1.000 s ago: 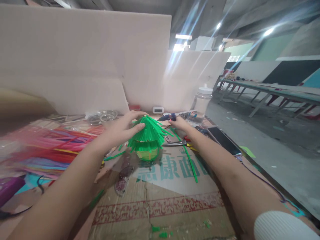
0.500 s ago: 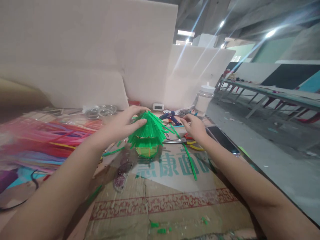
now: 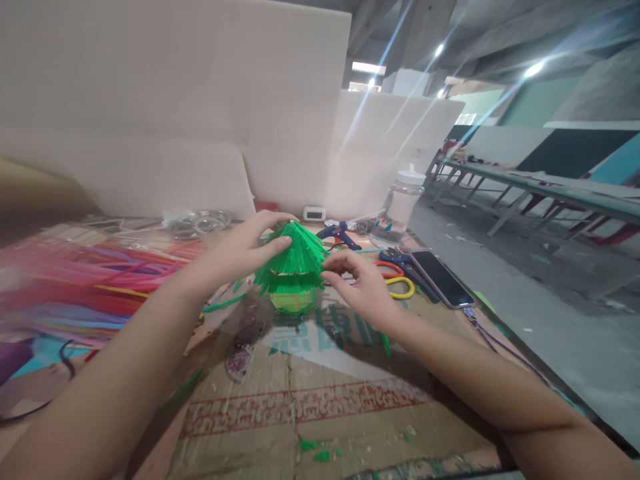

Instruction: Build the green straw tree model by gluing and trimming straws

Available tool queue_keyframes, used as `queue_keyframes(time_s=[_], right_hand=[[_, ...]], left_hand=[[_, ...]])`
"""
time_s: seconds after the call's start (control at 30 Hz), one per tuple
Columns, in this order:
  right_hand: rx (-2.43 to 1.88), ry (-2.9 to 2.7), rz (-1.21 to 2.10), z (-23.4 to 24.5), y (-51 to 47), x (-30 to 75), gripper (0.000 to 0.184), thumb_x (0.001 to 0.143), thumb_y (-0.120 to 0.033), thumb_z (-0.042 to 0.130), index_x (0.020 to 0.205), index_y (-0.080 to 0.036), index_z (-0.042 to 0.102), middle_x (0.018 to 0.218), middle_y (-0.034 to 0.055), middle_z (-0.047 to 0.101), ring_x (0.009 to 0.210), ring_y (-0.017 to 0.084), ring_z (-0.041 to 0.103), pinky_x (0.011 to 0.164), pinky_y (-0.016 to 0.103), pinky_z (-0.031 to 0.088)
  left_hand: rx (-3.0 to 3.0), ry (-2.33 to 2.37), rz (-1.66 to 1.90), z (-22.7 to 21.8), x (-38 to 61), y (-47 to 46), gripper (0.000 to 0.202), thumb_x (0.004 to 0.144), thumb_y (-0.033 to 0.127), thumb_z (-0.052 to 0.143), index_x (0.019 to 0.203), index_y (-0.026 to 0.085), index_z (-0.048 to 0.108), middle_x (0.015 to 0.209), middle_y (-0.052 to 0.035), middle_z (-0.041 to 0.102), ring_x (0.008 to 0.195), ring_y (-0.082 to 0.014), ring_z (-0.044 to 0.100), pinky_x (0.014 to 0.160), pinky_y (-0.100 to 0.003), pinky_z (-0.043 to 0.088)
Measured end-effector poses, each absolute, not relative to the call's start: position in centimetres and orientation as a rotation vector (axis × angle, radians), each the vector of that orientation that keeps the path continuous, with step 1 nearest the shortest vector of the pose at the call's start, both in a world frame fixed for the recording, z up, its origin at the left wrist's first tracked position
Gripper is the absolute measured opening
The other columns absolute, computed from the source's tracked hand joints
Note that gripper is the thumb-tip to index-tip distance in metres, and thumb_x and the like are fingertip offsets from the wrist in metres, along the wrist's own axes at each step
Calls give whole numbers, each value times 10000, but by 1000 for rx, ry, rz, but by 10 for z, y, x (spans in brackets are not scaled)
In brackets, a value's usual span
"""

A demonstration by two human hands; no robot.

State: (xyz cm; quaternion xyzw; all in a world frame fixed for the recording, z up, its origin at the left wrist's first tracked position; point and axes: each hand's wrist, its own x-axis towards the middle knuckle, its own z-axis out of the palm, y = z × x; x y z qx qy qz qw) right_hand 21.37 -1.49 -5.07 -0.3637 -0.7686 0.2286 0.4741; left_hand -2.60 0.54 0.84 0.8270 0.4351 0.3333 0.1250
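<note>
While the left hand [image 3: 257, 245] clasps the peak of a green fringed two-tier cone model [image 3: 300, 260], thumb in front, the right hand [image 3: 367, 288] is curled at the model's right edge; whether its grip pinches a strand, cannot tell. Model: upright, centre, on printed cardboard [image 3: 320, 373]. Behind: blue glue gun [image 3: 341, 233]. Right: red-and-yellow-handled scissors [image 3: 412, 288], smartphone [image 3: 443, 280]. Left: coloured strips [image 3: 120, 287], blurred.
</note>
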Motion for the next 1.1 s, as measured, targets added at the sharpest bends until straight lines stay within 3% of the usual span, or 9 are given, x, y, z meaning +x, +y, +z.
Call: queue_keyframes(time_s=[0.23,0.53,0.77,0.93,1.1], right_hand=[[-861,-1626,849,-61,-10,209,154,801,-311,702,895,-205,642,814,15,700,746,146,657,702,307,538],[-920,-1706,617,-55,-17,208,51,813,-244,685,836,-207,712,795,13,740,727,145,675,682,293,546],[-898,-1768,574,-58,-20,208,78,845,-247,671,894,-210,720,839,26,751,763,153,685,680,285,539],[-859,-1776,628,-63,-18,210,82,869,-283,653,902,-212,677,828,21,711,770,151,662,709,298,527],[-817,-1654,882,-64,-12,211,168,892,-369,608,869,-205,577,777,0,626,712,138,622,683,299,503]], left_hand=[[2439,1242,966,9,-26,6,479,929,481,499,1308,193,548,1358,-85,587,1280,-251,524,1114,-422,385],[2445,1262,977,7,-27,7,469,930,492,503,1312,224,549,1363,-66,589,1285,-254,526,1116,-416,389],[2445,1272,974,5,-28,8,479,934,490,497,1330,225,538,1366,-71,584,1287,-255,523,1115,-427,385],[2464,1253,977,5,-27,9,468,932,483,500,1313,216,550,1353,-77,592,1277,-257,528,1111,-429,386],[2454,1262,975,6,-28,8,481,934,495,500,1329,224,539,1358,-72,589,1277,-255,528,1117,-429,379]])
